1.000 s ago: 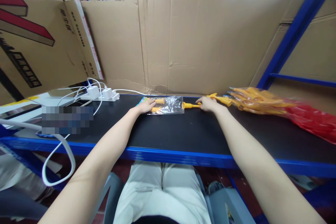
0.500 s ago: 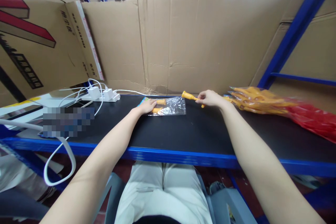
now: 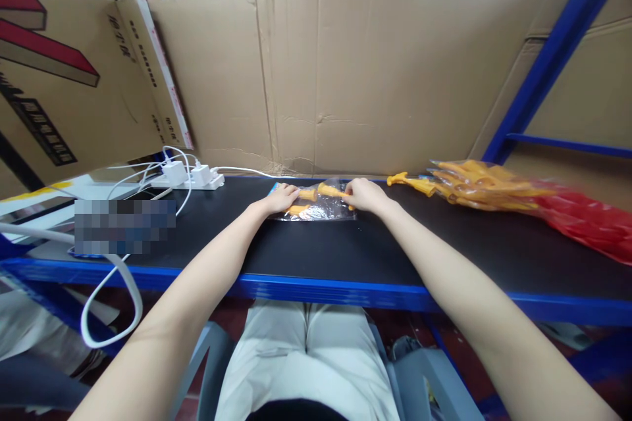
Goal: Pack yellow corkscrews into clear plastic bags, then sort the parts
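My left hand (image 3: 284, 198) is on the left end of a clear plastic bag (image 3: 320, 212), its fingers closed over it. A bit of the bag's blue printed end shows beside that hand. Orange plastic pieces (image 3: 299, 210) lie inside the bag. My right hand (image 3: 366, 196) grips another slim orange plastic piece with a flared end (image 3: 330, 191) by its narrow end. The flared end points left, at the bag's right side; whether it is inside the film I cannot tell. The right fingertips are partly hidden.
To the right lies a loose orange piece (image 3: 409, 183) beside a clear bag of several orange pieces (image 3: 476, 187) and red bagged pieces (image 3: 587, 217). A white power strip (image 3: 212, 181) with cables stands left. Cardboard (image 3: 395, 79) walls the black tabletop's (image 3: 320, 253) back.
My right hand has moved left with the orange piece, bringing it to the bag's right side. My left hand stays on the bag. The loose orange piece at right is uncovered.
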Tool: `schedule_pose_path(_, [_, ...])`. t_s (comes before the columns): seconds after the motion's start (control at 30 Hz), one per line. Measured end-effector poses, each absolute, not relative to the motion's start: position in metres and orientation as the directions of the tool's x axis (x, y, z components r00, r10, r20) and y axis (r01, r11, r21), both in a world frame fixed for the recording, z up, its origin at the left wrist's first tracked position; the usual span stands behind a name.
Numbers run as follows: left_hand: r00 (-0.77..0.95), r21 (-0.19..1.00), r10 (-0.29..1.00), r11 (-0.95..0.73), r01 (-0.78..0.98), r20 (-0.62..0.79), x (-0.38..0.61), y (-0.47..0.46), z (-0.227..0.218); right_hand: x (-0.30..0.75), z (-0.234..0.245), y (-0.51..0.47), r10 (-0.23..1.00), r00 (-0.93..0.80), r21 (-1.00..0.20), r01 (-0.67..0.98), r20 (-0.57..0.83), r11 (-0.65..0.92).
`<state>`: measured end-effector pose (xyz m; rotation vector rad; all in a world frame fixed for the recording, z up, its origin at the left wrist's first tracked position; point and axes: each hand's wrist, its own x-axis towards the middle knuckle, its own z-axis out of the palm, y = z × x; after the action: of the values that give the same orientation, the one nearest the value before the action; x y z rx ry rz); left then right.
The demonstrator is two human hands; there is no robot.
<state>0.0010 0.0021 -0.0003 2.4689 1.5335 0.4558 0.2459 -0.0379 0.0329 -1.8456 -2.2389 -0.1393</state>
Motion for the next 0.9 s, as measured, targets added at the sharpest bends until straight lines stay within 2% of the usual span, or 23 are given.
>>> schedule_pose_path(0.43, [0.492, 0.360, 0.851, -0.523, 0.772, 0.181, 0.002, -0.002, 0.003, 0.240, 0.035, -0.044, 0.962, -0.119, -0.009, 0.992, 0.245, 0.125])
schedule_pose_path(0.63, [0.516, 0.392, 0.832, -0.552, 0.736, 0.203, 0.004, -0.003, 0.003, 0.238, 0.030, -0.044, 0.952, -0.184, -0.019, 0.981, 0.243, 0.194])
schedule_pose_path(0.73, [0.487, 0.448, 0.834, -0.551, 0.704, 0.259, 0.008, 0.000, 0.000, 0.233, 0.022, -0.039, 0.931, -0.233, -0.120, 0.954, 0.281, 0.274])
schedule_pose_path(0.83, [0.446, 0.448, 0.835, -0.549, 0.706, 0.321, 0.012, 0.005, -0.007, 0.229, 0.010, -0.029, 0.896, -0.226, -0.333, 0.871, 0.382, 0.362])
schedule_pose_path(0.9, [0.427, 0.430, 0.833, -0.549, 0.717, 0.351, 0.012, 0.009, -0.012, 0.227, 0.002, -0.023, 0.894, -0.137, -0.495, 0.792, 0.426, 0.358])
